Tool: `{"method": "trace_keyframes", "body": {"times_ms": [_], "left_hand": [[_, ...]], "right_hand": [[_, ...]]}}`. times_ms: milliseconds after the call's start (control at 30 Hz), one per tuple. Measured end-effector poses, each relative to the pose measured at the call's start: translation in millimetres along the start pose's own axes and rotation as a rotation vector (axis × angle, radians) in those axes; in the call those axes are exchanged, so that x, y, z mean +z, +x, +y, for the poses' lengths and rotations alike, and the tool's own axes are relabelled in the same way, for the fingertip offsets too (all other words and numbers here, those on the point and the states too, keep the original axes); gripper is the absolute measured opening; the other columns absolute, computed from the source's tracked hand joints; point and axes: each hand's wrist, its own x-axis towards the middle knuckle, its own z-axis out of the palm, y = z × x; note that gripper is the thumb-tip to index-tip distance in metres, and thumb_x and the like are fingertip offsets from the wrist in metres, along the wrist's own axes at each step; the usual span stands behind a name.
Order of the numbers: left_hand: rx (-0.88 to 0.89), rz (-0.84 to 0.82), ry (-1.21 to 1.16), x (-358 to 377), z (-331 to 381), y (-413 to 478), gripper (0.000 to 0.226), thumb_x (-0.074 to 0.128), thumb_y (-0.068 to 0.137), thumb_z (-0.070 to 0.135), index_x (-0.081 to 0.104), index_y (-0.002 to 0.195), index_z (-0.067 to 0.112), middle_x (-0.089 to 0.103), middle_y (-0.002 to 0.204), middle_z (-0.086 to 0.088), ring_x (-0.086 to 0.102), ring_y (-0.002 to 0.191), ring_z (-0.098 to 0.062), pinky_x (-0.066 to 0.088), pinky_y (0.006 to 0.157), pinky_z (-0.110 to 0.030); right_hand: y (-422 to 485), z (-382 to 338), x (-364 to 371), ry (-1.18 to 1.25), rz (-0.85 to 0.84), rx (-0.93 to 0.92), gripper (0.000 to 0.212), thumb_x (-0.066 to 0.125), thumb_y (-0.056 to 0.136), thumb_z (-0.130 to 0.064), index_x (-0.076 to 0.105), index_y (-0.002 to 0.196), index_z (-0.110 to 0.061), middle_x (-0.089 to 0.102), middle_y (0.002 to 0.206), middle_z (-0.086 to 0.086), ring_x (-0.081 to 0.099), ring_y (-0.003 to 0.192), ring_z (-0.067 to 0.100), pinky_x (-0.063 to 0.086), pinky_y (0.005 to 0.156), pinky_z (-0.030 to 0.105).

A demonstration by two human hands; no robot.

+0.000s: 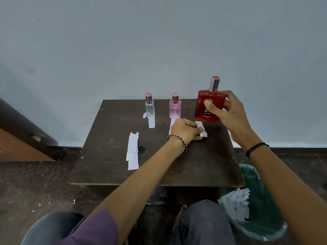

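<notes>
My right hand [225, 110] grips a red square perfume bottle [205, 106] with a silver cap, held upright above the back right of the dark wooden table [159, 167]. My left hand [184, 131] rests on the table and pinches a white paper strip [201, 130] just below the red bottle. A pink bottle [175, 108] stands behind my left hand with a strip partly hidden under the hand. A clear bottle [150, 107] stands further left, a paper strip [151, 123] lying in front of it.
A stack of white paper strips [133, 152] lies on the table's left part. A green bin [256, 206] holding torn paper scraps stands on the floor at the right. A wall rises right behind the table. My knees sit under its front edge.
</notes>
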Motion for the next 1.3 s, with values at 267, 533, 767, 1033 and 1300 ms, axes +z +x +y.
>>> {"method": "trace_keyframes", "body": {"times_ms": [267, 533, 767, 1033, 1300], "left_hand": [[0.090, 0.065, 0.085, 6, -3, 13, 0.013, 0.068, 0.091, 0.000, 0.077, 0.084, 0.007, 0.072, 0.092, -0.009, 0.068, 0.047, -0.004, 0.064, 0.081, -0.042], [0.086, 0.041, 0.101, 8, 7, 15, 0.023, 0.060, 0.092, -0.009, 0.074, 0.108, -0.003, 0.066, 0.127, -0.020, 0.067, 0.083, -0.021, 0.063, 0.084, -0.038], [0.094, 0.071, 0.061, 6, 3, 20, 0.019, 0.067, 0.090, -0.006, 0.075, 0.106, 0.000, 0.071, 0.114, -0.018, 0.068, 0.070, -0.013, 0.064, 0.077, -0.032], [0.076, 0.092, 0.020, 4, 1, 16, 0.015, 0.068, 0.090, -0.001, 0.071, 0.084, 0.012, 0.072, 0.082, -0.008, 0.071, 0.060, -0.014, 0.064, 0.064, -0.027], [0.040, 0.122, 0.042, -1, 1, -7, 0.022, 0.059, 0.093, -0.005, 0.070, 0.084, 0.011, 0.072, 0.074, -0.011, 0.072, 0.063, -0.018, 0.063, 0.060, -0.024]], "right_hand": [[12, 9, -2, -0.019, -0.103, -0.051, 0.044, 0.081, 0.080, -0.040, 0.059, 0.116, -0.027, 0.073, 0.112, -0.015, 0.069, 0.106, -0.002, 0.055, 0.077, 0.012], [22, 8, -4, -0.056, -0.152, -0.063, 0.037, 0.081, 0.082, -0.039, 0.058, 0.112, -0.038, 0.073, 0.106, -0.026, 0.067, 0.104, -0.006, 0.052, 0.079, 0.007], [22, 15, -1, -0.074, -0.193, -0.067, 0.043, 0.082, 0.081, -0.037, 0.058, 0.116, -0.032, 0.073, 0.111, -0.018, 0.068, 0.108, -0.002, 0.055, 0.083, 0.011], [21, 19, -1, -0.051, -0.180, -0.019, 0.054, 0.084, 0.080, -0.034, 0.060, 0.127, -0.022, 0.071, 0.121, -0.009, 0.068, 0.111, 0.000, 0.057, 0.088, 0.017], [-1, 21, -9, -0.096, -0.102, 0.067, 0.066, 0.089, 0.076, -0.022, 0.055, 0.132, -0.014, 0.068, 0.131, 0.002, 0.066, 0.120, 0.016, 0.051, 0.105, 0.034]]}}
